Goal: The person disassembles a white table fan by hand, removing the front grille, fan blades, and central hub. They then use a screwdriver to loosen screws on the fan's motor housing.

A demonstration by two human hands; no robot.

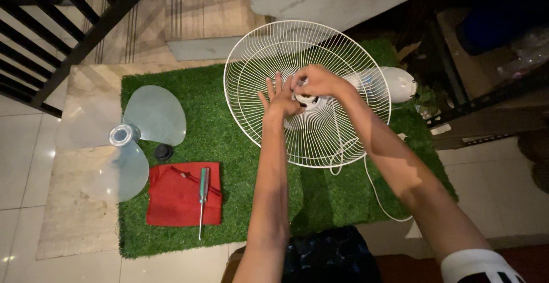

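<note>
Green turf mat [240,140] bears fan guard [343,128]; blade [134,145]; red cloth [177,200]; black cap [163,152].

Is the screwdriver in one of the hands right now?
No, the screwdriver lies on the red cloth, while both hands are at the fan guard's hub.

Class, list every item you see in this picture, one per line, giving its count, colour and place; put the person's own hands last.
fan guard: one, white wire, on the mat's right half
fan motor housing: one, white, behind the guard
cord: one, white, trailing off the mat
fan blade: one, translucent pale blue, at the mat's left edge
cap: one, black, beside the blade
cloth: one, red, front left
screwdriver: one, green-handled, on the cloth
grass mat: one, green, on the floor
left hand: at the guard's hub
right hand: at the guard's hub
</note>
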